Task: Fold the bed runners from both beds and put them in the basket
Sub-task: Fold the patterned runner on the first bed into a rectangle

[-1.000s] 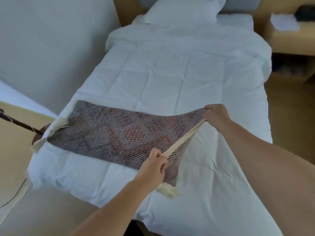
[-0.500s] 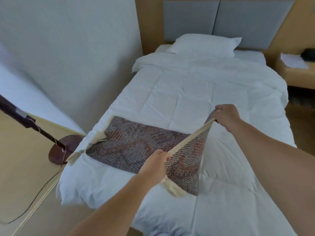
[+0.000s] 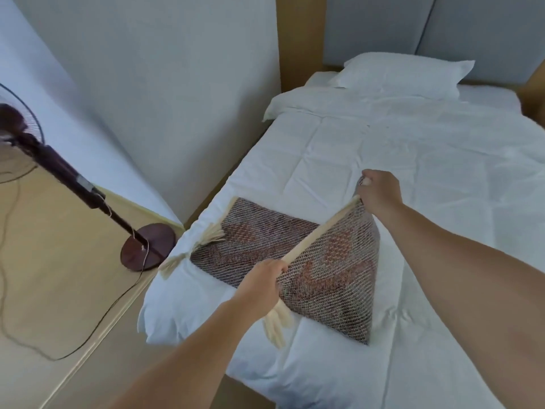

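The left hand (image 3: 259,278) is closed round the near corner of a woven bed runner (image 3: 333,261), and the right hand (image 3: 380,191) is clenched on the far corner of the same end. Between them the cream end band (image 3: 318,234) is stretched into a straight, taut line above the bed (image 3: 383,149).

The raised end of the runner slopes down from the band like a tent. The rest lies flat across the foot of the bed and reaches toward its left edge. The cloth is a coarse, net-like weave in dark brown and grey, with rust-red diamond shapes. A cream tassel (image 3: 277,323) hangs below the left hand, and two more tassels (image 3: 212,234) lie at the far corners on the edge of the duvet.

The white duvet is creased and stitched into square panels. A plump white pillow (image 3: 404,73) rests at the head, against a grey padded headboard (image 3: 472,25) framed in light wood.

Left of the bed, a standing fan (image 3: 59,169) with a dark maroon pole rises from a round base (image 3: 147,246) close to the bed's corner. A thin dark cord (image 3: 97,326) trails over the pale wood floor (image 3: 44,261).
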A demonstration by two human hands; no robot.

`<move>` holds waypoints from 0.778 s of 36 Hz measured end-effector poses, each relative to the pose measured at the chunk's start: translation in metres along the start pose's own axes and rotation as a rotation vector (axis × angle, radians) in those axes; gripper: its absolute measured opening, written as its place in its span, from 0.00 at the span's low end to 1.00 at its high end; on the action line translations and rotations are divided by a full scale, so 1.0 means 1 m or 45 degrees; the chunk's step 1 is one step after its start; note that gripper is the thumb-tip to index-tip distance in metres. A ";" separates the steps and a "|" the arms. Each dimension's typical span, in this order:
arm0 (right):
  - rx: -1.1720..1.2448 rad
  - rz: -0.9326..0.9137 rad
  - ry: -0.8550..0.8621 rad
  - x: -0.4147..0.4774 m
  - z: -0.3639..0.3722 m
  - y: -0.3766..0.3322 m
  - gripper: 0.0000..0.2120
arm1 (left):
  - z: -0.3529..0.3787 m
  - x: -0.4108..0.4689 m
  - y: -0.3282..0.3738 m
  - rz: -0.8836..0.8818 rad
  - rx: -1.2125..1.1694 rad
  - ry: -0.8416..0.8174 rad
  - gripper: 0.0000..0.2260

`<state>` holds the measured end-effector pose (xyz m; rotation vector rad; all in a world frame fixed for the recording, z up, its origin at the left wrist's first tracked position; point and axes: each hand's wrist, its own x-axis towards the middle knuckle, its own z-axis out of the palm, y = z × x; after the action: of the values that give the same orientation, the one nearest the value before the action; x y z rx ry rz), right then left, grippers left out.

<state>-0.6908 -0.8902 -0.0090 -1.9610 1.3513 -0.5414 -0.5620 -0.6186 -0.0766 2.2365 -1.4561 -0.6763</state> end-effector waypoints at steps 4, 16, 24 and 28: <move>-0.040 -0.104 -0.054 0.009 0.037 -0.029 0.07 | -0.014 -0.004 -0.027 -0.077 -0.009 0.028 0.19; -0.093 -0.082 -0.118 0.051 0.169 -0.101 0.16 | -0.065 0.035 -0.153 -0.163 -0.051 -0.026 0.23; -0.179 0.031 -0.124 0.086 0.284 -0.132 0.09 | -0.086 0.079 -0.268 -0.207 -0.092 -0.220 0.27; -0.203 0.103 -0.150 0.106 0.343 -0.139 0.08 | -0.085 0.100 -0.314 -0.236 -0.088 -0.287 0.26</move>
<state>-0.3323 -0.8545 -0.1444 -2.0206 1.4299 -0.2827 -0.2472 -0.5844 -0.2018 2.3209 -1.3107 -1.0510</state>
